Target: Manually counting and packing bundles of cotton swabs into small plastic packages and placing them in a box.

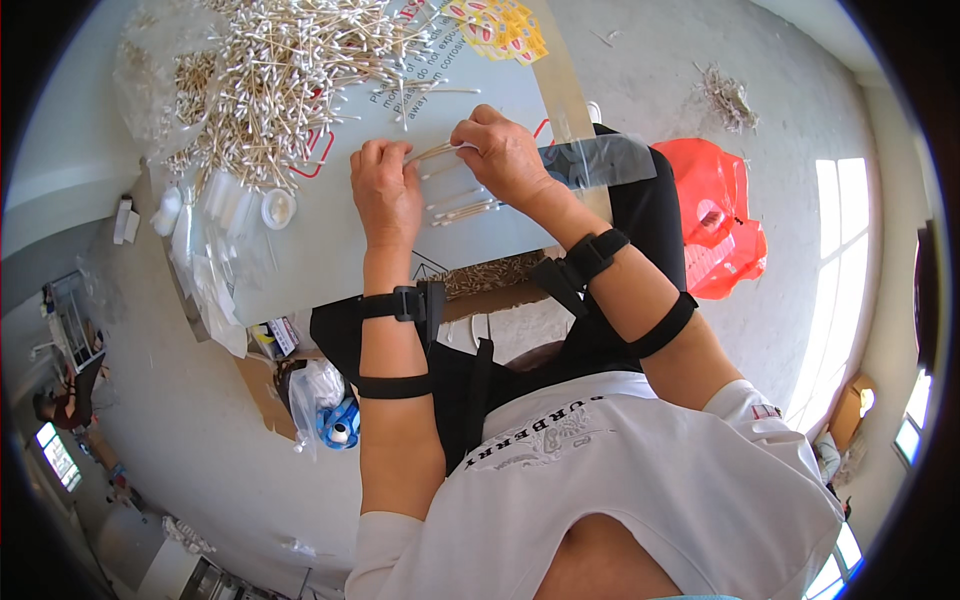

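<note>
Wooden cotton swabs (432,152), a small bunch of them, are being pinched at both ends between the two hands, their long axis running roughly left to right across the view, tilting slightly upward toward the right hand. The left hand (385,195) is closing its fingertips on the left ends; the right hand (500,150) is curling its fingers over the right ends. Just below the bunch, a few loose swabs (462,208) are lying on the grey tabletop (330,240), pointing the same sideways way. A clear plastic bag (600,160) is resting beside the right wrist. Farther up the table, a big heap of swabs (285,70) is spreading in all directions, with a small white round lid (277,208) and clear packets (215,195) near its lower edge. An orange plastic bag (715,225) is lying on the floor to the right.
</note>
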A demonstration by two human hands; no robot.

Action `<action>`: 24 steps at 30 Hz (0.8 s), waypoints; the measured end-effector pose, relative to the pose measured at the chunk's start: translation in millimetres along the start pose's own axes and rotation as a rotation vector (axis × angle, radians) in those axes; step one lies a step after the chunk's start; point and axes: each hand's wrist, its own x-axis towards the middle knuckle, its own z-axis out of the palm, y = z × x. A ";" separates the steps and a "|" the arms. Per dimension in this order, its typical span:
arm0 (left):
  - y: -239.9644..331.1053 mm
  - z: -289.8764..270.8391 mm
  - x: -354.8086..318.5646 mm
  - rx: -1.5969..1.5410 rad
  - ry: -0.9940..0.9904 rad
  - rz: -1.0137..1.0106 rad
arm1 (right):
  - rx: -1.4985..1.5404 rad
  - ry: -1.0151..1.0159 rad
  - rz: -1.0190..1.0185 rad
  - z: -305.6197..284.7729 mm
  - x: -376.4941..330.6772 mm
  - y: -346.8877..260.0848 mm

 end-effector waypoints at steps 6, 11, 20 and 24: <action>-12.0 6.0 14.1 0.011 -0.078 -0.001 | -0.012 0.009 0.053 2.4 -3.3 2.6; -13.3 7.8 20.1 0.055 -0.075 0.076 | -0.027 -0.052 -0.027 6.6 -7.2 7.5; -0.1 11.0 10.3 0.053 -0.186 0.160 | -0.181 0.284 0.037 5.0 44.9 27.3; 5.0 11.1 6.8 0.028 -0.191 0.146 | -0.215 0.127 -0.090 5.2 45.3 34.8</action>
